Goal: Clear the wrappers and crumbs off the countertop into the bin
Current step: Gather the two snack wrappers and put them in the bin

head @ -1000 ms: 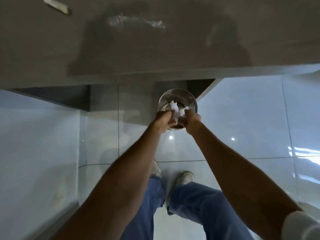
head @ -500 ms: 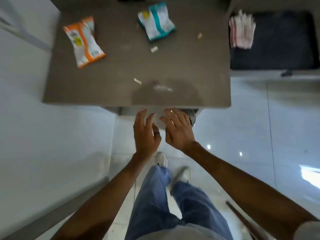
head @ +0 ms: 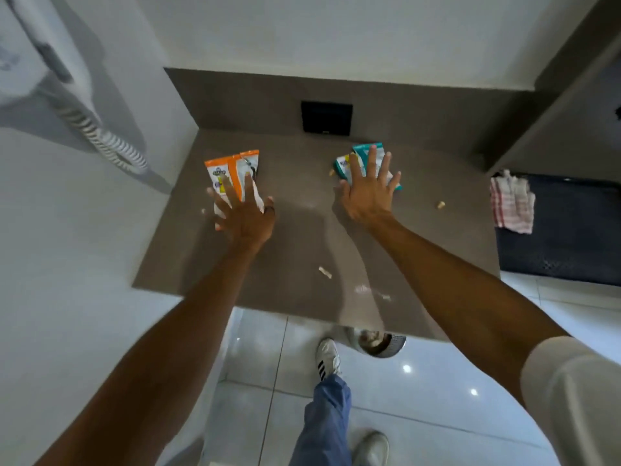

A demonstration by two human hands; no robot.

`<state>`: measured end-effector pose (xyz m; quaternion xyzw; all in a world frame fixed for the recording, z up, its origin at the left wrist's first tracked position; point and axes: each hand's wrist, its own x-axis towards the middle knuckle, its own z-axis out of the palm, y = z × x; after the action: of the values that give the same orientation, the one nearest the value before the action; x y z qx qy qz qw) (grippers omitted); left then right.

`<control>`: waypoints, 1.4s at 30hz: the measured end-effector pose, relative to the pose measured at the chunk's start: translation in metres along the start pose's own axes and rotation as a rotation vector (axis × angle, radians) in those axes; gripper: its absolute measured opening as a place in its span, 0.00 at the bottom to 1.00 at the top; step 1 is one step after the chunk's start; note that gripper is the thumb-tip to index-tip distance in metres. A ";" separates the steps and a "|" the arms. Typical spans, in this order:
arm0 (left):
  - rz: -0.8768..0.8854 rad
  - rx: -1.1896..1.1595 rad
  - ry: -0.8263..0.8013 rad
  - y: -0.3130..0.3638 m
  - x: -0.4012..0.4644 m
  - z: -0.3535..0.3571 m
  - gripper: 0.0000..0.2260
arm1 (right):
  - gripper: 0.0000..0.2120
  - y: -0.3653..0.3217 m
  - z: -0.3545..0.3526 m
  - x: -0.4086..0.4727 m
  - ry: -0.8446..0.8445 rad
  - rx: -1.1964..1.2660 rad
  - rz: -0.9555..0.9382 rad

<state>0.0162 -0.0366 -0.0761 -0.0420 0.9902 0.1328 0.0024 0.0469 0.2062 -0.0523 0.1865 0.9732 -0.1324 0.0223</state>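
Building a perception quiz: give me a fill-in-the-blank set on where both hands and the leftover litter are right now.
1. The left hand reaches over the ____ wrapper.
2. The right hand reaches over the ____ wrapper.
3. The bin stands under the countertop's ____ edge.
4. Both hands have fingers ____.

Missing: orange; teal; near; spread

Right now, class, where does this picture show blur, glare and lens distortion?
Head view: both forearms smear with motion blur; glare spots dot the floor tiles; the wide lens bends the countertop edges; the left hand and right hand cast soft shadows.
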 end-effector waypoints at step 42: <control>-0.412 -0.992 -0.895 0.045 -0.353 0.227 0.12 | 0.15 0.177 0.225 -0.303 -0.175 0.668 0.696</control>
<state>0.3629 0.0955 -0.2774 -0.1662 0.6884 0.5706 0.4158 0.3922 0.1967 -0.2850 0.4856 0.7520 -0.4374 0.0859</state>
